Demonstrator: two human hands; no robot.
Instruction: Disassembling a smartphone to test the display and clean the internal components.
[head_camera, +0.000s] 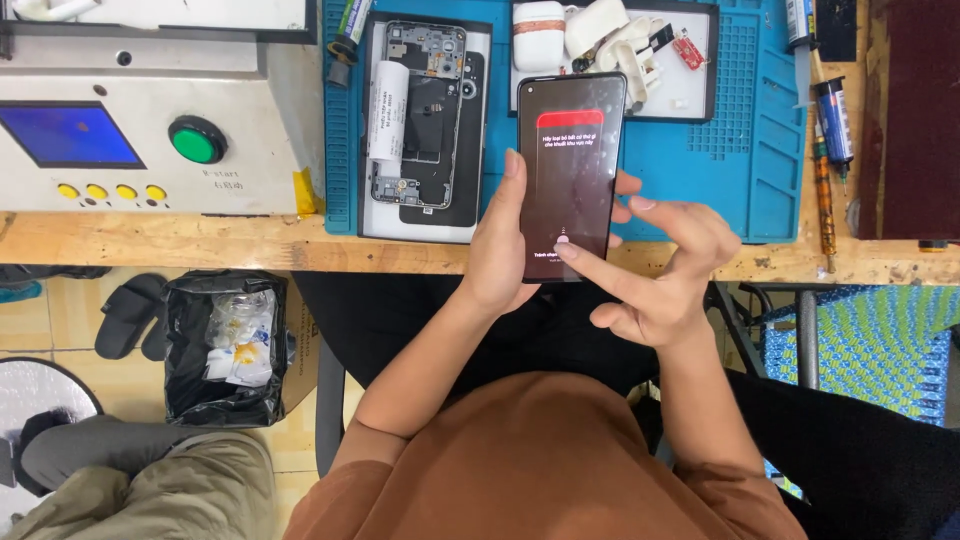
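A black smartphone (570, 170) with a lit dark screen and a red bar near its top is held upright over the bench edge. My left hand (497, 245) grips it from the left side and behind, the thumb lying along the left edge. The index finger of my right hand (655, 270) touches the lower part of the screen, and the other fingers are curled or lifted beside the phone. Behind the phone, on a tray, lies an opened phone body (425, 115) with its insides showing.
A blue work mat (745, 150) covers the wooden bench (200, 240). A grey machine (150, 110) with a blue display and green button stands at left. Syringes and tools (828, 130) lie at right. A black waste bin (225, 345) sits below. Another person's leg (130, 470) shows at bottom left.
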